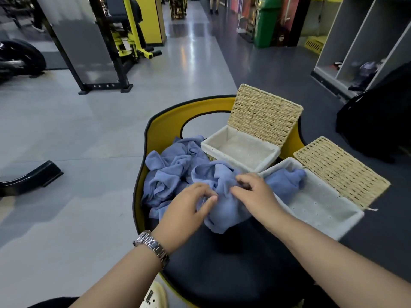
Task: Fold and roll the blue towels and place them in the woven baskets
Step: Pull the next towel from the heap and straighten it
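Even indoor light, floor [189,52] glare, wide-angle edge distortion.

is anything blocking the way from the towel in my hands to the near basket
Nothing visible. The near basket has its lid flipped back, right beside the towel both hands grip; one blue towel already lies inside.

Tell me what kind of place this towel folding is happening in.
Most likely a gym: a yellow-and-black exercise machine, a black weight rack frame, and open storage cubbies holding belongings stand around the floor.

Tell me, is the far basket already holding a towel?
No, the far basket shows only its bare white lining, while a blue towel lies in the near basket.
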The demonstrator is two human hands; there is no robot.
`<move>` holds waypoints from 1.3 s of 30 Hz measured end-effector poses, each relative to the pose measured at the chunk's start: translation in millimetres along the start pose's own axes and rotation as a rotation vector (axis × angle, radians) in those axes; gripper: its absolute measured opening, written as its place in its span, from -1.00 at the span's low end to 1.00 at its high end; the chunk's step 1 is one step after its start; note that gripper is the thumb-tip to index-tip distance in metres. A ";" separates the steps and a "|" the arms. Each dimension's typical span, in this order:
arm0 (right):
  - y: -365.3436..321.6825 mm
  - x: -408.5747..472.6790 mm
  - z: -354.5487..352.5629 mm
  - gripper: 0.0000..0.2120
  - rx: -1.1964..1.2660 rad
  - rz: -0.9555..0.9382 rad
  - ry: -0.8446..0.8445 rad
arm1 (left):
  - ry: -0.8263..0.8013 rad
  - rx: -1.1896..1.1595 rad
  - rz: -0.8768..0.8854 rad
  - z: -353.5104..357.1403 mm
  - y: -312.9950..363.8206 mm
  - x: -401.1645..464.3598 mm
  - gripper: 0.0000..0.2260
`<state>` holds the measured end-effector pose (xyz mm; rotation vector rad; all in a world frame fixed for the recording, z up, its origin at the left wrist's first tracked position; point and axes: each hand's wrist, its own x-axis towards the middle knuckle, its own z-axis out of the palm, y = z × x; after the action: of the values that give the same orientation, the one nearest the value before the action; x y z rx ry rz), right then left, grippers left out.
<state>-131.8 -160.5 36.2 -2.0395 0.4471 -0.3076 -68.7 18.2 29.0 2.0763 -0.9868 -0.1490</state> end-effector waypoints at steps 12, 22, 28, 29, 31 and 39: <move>16.1 2.5 -36.1 -0.85 -0.659 -0.118 -0.264 | -0.190 0.658 -0.416 -25.1 -31.8 1.4 -0.78; 29.4 7.3 -20.9 -0.81 -0.722 -0.190 -0.315 | -0.217 0.770 -0.298 5.0 -40.1 0.4 -0.74; 53.3 18.9 16.9 -0.73 -0.971 -0.024 -0.525 | -0.490 0.907 -0.050 19.0 -58.7 -8.0 -0.69; 52.7 17.4 19.1 -0.74 -0.994 -0.004 -0.534 | -0.448 0.953 -0.001 21.6 -62.2 -10.7 -0.68; 52.3 14.7 22.1 -0.82 -1.069 0.021 -0.587 | -0.434 0.998 -0.031 21.8 -64.3 -11.5 -0.78; 34.9 19.8 4.2 -0.95 -0.863 -0.150 -0.224 | -0.012 0.301 -0.269 -5.5 -44.9 8.8 -0.69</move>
<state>-118.8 -181.4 4.3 -2.9172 0.3074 0.0532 -33.6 31.7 2.5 2.4841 -0.7682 -0.1579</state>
